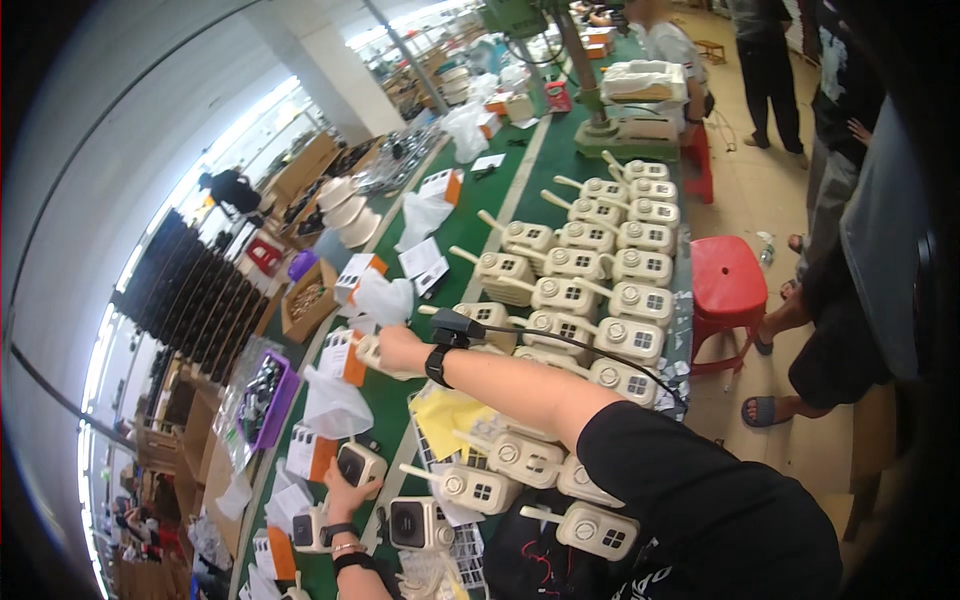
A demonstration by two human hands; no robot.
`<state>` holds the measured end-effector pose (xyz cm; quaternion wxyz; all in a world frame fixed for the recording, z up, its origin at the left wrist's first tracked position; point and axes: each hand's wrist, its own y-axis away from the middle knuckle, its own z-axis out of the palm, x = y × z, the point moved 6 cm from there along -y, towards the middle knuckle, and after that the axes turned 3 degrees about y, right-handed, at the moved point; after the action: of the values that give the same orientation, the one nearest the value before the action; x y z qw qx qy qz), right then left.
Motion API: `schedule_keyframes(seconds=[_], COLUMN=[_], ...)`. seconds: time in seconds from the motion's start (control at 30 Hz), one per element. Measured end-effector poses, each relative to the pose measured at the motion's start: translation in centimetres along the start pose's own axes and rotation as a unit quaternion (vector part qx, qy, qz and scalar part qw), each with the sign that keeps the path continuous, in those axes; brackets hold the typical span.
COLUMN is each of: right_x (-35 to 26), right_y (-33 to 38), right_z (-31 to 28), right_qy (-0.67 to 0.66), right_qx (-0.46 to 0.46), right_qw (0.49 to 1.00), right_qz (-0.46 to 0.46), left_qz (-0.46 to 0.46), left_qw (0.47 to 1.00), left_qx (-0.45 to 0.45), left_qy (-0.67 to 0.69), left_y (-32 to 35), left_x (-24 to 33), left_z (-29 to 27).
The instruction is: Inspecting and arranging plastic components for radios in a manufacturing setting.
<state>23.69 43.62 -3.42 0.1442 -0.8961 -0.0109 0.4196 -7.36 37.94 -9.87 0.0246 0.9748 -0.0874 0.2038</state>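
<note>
Green table [520, 200] crowded edge to edge; right hand [395, 350] fingers grasp beige device [372, 352], left hand [345, 492] fingers grasp camera [358, 463].

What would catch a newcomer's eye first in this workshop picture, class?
First, the rows of cream camera units with antennas, lined up on the right side of the green table. Next, the right hand, stretched across the table and gripping a cream unit beside white-and-orange boxes. Low down, the left hand holds another unit, and a red stool stands in the aisle.
</note>
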Motion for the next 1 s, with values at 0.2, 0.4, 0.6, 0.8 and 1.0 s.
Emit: schedule_keyframes(seconds=[0.2, 0.4, 0.6, 0.8, 1.0], right_x=[-6.0, -11.0, -14.2, -13.9, -14.7], right_y=[2.8, 14.1, 27.5, 35.3, 37.9], right_z=[-4.0, -7.6, -12.2, -15.4, -14.7], right_qy=[0.085, -0.148, -0.29, -0.368, -0.405], right_qx=[-0.055, -0.166, -0.167, -0.186, -0.251], right_qw=[0.986, 0.965, 0.915, 0.873, 0.85], right_qz=[-0.136, -0.141, -0.227, -0.26, -0.225], left_qz=[0.012, 0.202, 0.227, 0.341, 0.346], left_qw=[0.999, 0.945, 0.91, 0.902, 0.856], left_qx=[0.047, 0.256, 0.326, 0.243, 0.183], left_qy=[0.024, -0.009, -0.12, 0.106, 0.339], left_y=[1.8, 12.4, 28.8, 34.3, 35.4], left_x=[2.5, 17.2, 27.9, 26.1, 24.1], left_z=[-1.6, -10.2, -9.7, -9.0, -7.2])
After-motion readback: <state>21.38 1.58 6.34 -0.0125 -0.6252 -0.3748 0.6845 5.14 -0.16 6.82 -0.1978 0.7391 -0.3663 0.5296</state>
